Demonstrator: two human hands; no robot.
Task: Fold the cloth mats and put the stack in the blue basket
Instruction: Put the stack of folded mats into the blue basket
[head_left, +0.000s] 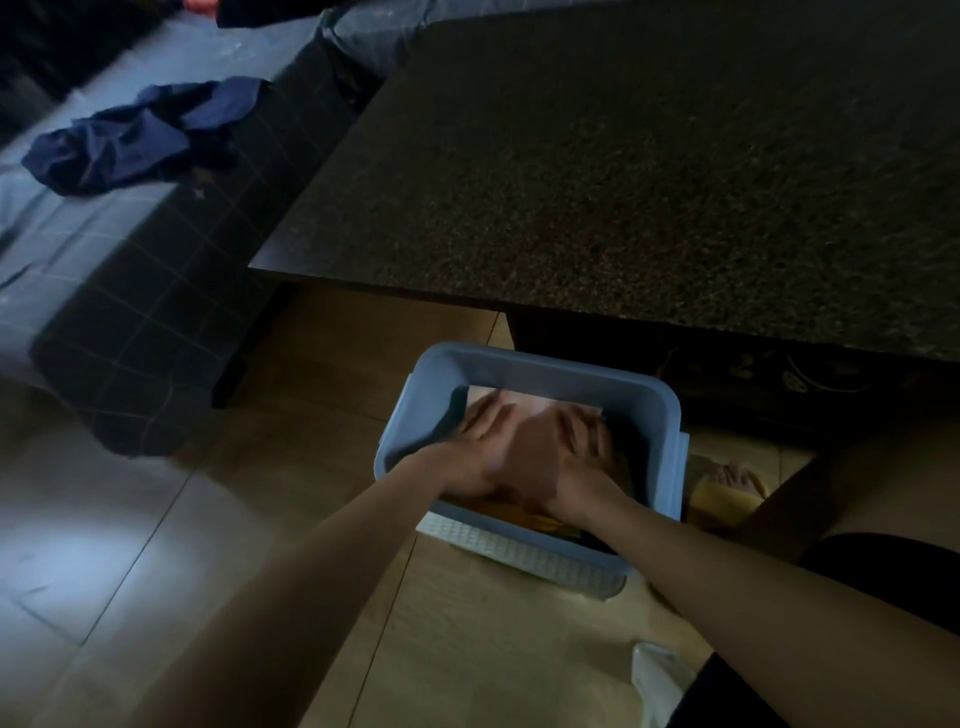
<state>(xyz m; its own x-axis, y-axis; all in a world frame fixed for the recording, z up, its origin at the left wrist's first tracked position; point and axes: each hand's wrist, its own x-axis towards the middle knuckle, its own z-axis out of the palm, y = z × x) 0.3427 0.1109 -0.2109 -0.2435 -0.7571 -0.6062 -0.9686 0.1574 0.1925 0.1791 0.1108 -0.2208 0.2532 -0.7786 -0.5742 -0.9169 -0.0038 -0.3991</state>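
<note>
Both hands, left hand (480, 441) and right hand (576, 457), press flat, fingers straight, on the pale folded cloth mats (524, 415). These lie inside the blue plastic basket (571, 371) on the wooden floor (260, 493).

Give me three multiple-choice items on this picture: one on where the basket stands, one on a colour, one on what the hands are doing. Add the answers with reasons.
1. Where does the blue basket stand?
A. On the dark table
B. On the wooden floor by the table's edge
C. On the bed

2. What colour is the crumpled cloth on the bed?
A. Dark blue
B. Yellow
C. White

3. What are the left hand and right hand doing?
A. Hanging idle at the sides
B. Gripping the basket's rim
C. Lying flat on the stack of mats in the basket

Answers: 1 B, floor boards surround the basket; 2 A, it shows navy against the grey sheet; 3 C, both hands lie spread on the top mat.
</note>
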